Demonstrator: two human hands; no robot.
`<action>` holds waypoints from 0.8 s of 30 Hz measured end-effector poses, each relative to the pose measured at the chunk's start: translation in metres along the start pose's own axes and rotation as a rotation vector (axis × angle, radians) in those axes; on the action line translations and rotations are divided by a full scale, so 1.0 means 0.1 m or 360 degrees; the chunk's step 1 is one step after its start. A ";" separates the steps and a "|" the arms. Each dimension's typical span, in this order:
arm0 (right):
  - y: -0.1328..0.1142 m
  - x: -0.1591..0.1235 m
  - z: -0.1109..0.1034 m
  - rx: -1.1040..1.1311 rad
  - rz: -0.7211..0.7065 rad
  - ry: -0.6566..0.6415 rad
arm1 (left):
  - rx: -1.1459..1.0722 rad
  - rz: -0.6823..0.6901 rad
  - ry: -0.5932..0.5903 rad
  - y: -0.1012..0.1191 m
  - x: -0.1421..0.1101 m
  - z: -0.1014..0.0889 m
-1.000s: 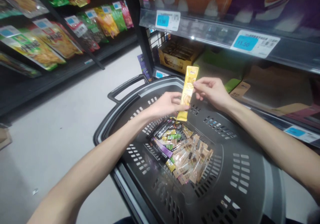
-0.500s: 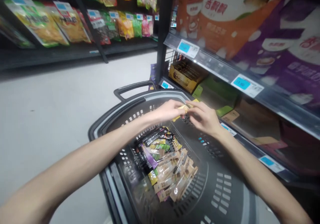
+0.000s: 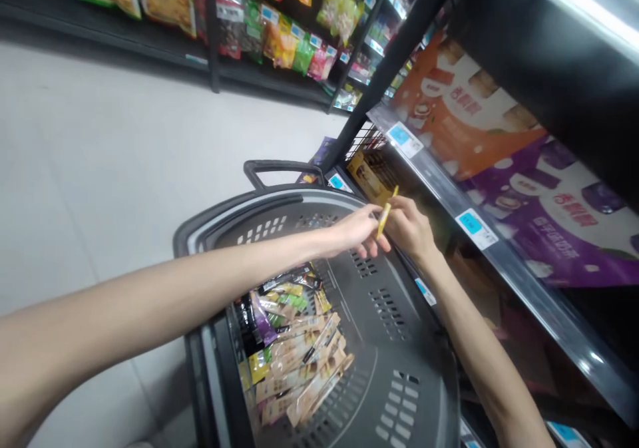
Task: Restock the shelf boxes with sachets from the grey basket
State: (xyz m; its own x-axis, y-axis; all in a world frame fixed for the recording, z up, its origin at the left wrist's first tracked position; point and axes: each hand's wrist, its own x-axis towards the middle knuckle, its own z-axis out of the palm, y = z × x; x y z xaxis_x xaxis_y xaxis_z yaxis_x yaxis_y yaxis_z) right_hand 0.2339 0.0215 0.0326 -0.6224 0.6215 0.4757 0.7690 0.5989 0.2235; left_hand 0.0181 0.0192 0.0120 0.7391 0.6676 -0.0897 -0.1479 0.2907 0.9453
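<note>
A narrow yellow stick packet (image 3: 383, 220) is upright between my two hands, above the far right rim of a dark grey shopping basket (image 3: 344, 301). The thumb and fingers of my left hand (image 3: 352, 229) close on it from the left. My right hand (image 3: 412, 227) has its fingers curled against it from the other side. A yellow tip (image 3: 396, 191) sticks up above the right fingers; whether it is the same packet or another I cannot tell. Below, the basket holds a pile of brown stick packets (image 3: 309, 368), with black, green, yellow and purple ones (image 3: 262, 321) beside them.
The basket's raised handle (image 3: 284, 168) is at the far end. To the right, a shelf edge (image 3: 499, 261) with price tags runs close to my right arm, and a yellow open box (image 3: 367, 175) sits on the lower shelf. Bagged snacks (image 3: 284, 42) fill racks across the pale floor.
The view has swung and tilted. My hands have turned the yellow packet from nearly flat to upright, and the right fingers have curled closer around it.
</note>
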 end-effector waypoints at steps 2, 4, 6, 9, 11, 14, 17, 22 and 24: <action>0.09 0.14 0.09 -0.0061 0.0020 -0.0148 | 0.0145 -0.0085 0.0024 -0.05 0.01 0.00; 0.18 0.31 0.19 -0.0097 0.0116 -0.0141 | 0.0215 -0.0162 -0.0018 -0.11 0.01 0.01; 0.28 0.48 0.29 -0.0104 0.0223 -0.0104 | 0.0272 -0.0210 -0.0142 -0.17 0.00 0.04; 0.43 0.73 0.40 -0.0079 0.0428 -0.0218 | 0.0394 -0.0245 -0.0350 -0.23 -0.05 0.11; 0.53 0.85 0.46 -0.0087 0.0601 -0.0303 | 0.0537 -0.0210 -0.0432 -0.24 -0.09 0.16; 0.64 0.94 0.57 -0.0118 0.0786 -0.0310 | 0.0771 -0.0145 -0.0503 -0.25 -0.13 0.18; 0.68 0.96 0.69 -0.0072 0.0852 -0.0400 | 0.0881 -0.0106 -0.0516 -0.25 -0.14 0.17; 0.64 0.89 0.81 0.0073 0.0743 -0.0618 | 0.0999 -0.0033 -0.0457 -0.19 -0.14 0.13; 0.62 0.86 0.81 0.0093 0.0713 -0.0637 | 0.1036 0.0001 -0.0451 -0.17 -0.14 0.12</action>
State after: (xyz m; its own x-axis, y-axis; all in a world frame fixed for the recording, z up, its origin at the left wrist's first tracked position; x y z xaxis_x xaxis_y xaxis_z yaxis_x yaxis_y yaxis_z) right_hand 0.2163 0.1530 0.0188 -0.2551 0.9547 0.1531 0.9668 0.2547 0.0226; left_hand 0.0183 -0.0031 0.0007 0.8946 0.4381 -0.0879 0.2093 -0.2372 0.9486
